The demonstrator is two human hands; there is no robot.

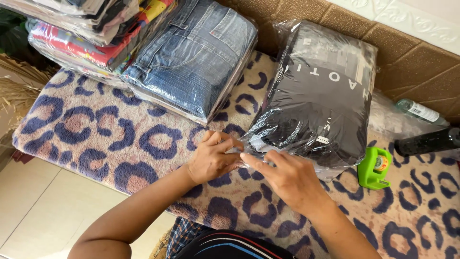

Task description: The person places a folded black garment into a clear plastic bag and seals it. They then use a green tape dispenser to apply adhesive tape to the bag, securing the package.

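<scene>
My left hand (211, 160) and right hand (287, 177) are pinching the shiny clear bag (268, 139); black clothes (321, 105) are sitting just past my fingertips.

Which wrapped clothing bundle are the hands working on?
The black garment bundle; both the left hand and right hand pinch its plastic edge, unlike the untouched jeans bundle.

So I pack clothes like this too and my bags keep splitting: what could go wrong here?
Both the left hand and the right hand pinch the thin clear bag at one corner of the black garment pack; pulling hard there might tear the film. The pack leans on the wall, so it may slide as they tug. The green tape dispenser sits close by the right wrist and could get knocked.
</scene>
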